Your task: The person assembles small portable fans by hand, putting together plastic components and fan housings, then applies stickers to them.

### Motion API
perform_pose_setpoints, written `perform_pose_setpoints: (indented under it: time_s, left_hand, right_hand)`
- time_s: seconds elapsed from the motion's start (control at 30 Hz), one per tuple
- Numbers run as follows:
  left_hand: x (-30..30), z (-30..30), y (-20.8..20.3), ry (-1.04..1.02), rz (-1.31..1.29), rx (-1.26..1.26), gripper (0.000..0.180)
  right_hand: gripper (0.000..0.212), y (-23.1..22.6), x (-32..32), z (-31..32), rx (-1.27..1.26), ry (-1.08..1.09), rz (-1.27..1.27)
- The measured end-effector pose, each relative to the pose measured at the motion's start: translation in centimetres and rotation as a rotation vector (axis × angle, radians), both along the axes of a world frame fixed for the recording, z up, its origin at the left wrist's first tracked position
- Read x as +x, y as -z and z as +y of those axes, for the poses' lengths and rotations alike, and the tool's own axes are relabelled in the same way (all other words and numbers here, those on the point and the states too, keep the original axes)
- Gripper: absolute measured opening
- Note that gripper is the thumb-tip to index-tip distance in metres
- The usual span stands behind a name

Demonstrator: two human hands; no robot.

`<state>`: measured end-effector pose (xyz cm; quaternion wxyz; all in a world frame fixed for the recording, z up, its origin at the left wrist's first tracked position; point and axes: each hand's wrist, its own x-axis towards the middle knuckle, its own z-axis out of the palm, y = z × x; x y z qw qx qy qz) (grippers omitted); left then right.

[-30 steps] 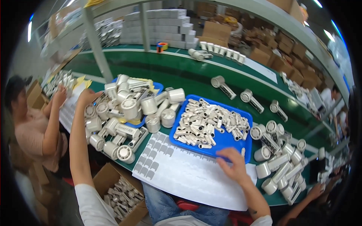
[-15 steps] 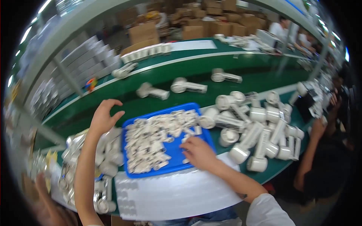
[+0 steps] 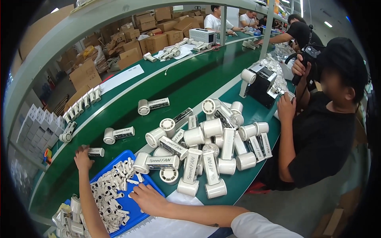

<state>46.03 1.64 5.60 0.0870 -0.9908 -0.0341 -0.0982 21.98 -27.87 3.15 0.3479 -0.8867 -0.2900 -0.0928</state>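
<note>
one fan (image 3: 96,152) flat on the green belt (image 3: 186,87), handle pointing right, head end hidden behind the left hand (image 3: 82,158). fingers of that hand bent about the hidden end, thumb toward the near side; no telling whether firmly grasping or only resting there. probably laid on its side for steadiness, with a round head being apt to roll. farther along the belt, two more fans (image 3: 121,133), well apart, perhaps to avoid knocking. nearer the body, a blue tray (image 3: 127,204) of small white parts (image 3: 109,186), likely rimmed to stop loose bits scattering. over its right side, the right hand (image 3: 149,199), fingers half curled close to the parts; impossible to say whether pinching one. below the right forearm, a white sheet (image 3: 170,228). to the right, a heap (image 3: 194,135) of fans, handles crossing, seemingly piled for easy reach. at lower left, another pile (image 3: 73,222). across the belt, a neat row (image 3: 83,104) of white pieces, perhaps lined up to save room. past those, white boxes (image 3: 37,127) and brown cartons (image 3: 85,75). far right, a co-worker (image 3: 325,131) in black beside shiny wrappings (image 3: 274,63) and a black case (image 3: 258,89).
</note>
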Motion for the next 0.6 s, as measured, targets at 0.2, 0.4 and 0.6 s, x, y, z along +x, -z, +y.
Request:
perform_pose_setpoints:
  time_s: [0.2,0.4,0.6]
  left_hand:
    - [-2.5,2.2,-0.3,0.107,-0.232,0.056,0.066]
    - [-6.7,2.4,-1.3,0.013,-0.116,-0.045,0.065]
    - [-6.0,2.9,0.2,0.025,-0.115,0.084,0.084]
  right_hand:
    - [0.034,0.0,0.0,0.4,0.008,-0.034,0.016]
    - [0.026,0.7,0.1,0.6,0.004,-0.026,-0.001]
    - [0.019,0.7,0.4,0.5,0.026,-0.038,-0.01]
